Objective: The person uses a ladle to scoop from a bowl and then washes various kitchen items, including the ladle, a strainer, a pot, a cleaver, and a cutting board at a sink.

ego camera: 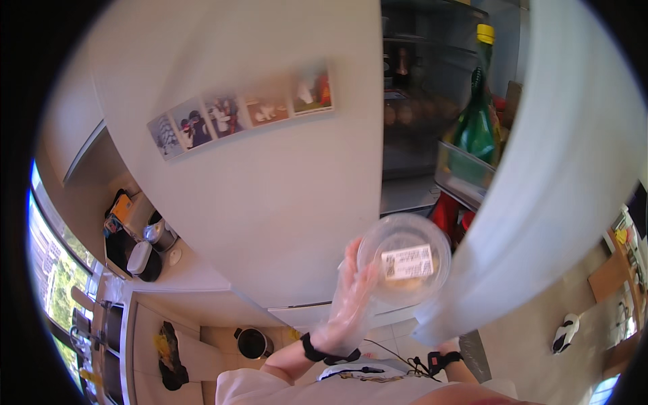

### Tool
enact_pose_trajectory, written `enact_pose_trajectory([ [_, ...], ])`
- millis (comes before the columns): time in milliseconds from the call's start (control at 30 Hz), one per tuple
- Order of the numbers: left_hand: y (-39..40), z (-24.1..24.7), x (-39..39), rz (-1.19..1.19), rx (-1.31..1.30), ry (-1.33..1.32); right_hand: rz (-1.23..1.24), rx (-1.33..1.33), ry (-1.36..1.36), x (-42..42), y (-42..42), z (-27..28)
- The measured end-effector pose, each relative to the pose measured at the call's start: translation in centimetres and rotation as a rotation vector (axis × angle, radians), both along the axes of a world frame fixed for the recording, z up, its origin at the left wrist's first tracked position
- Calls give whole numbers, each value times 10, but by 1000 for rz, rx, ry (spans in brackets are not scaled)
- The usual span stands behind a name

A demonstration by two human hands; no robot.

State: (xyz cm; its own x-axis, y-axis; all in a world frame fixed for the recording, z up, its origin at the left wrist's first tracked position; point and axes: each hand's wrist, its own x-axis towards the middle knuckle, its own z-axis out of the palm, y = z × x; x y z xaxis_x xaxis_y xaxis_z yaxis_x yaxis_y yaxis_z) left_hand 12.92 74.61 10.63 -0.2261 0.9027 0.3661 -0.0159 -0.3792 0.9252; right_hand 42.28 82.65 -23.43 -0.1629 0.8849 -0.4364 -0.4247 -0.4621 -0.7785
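My left hand (352,291), in a clear plastic glove, holds a round clear plastic container (404,258) by its left side. A white printed label lies on the lid, and pale yellowish contents show through. The container is in front of a fridge whose right door (511,202) stands open. Below that door's lower edge my right wrist with a black strap shows; the right hand (445,347) is mostly hidden by the door. A green bottle with a yellow cap (476,131) stands in the door shelf (463,174).
The closed left fridge door (283,202) carries a strip of photos (243,114). At left, a counter (195,273) bears kitchen items. A black pot (252,343) is on the floor. A black-and-white object (565,333) lies on the floor at right.
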Motion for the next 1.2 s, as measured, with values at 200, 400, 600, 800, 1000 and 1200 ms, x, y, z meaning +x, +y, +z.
enact_pose_trajectory([
  [200, 102, 8, 55, -375, 70, -493, 404, 230, -1275, 126, -37, 39],
  [400, 256, 86, 106, -77, 248, -662, 400, 128, -1591, 218, -46, 32],
  [600, 366, 198, 91, 346, 570, -560, 131, 172, -1614, 279, -24, -55],
  [800, 395, 285, 57, 832, 63, 766, 32, 75, -1499, 311, -6, -112],
  [1000, 380, 330, 66, 887, -162, 1813, -6, 81, -1446, 299, 2, -108],
  [1200, 407, 315, 55, 891, 123, 1431, 16, 148, -1415, 288, 13, -88],
])
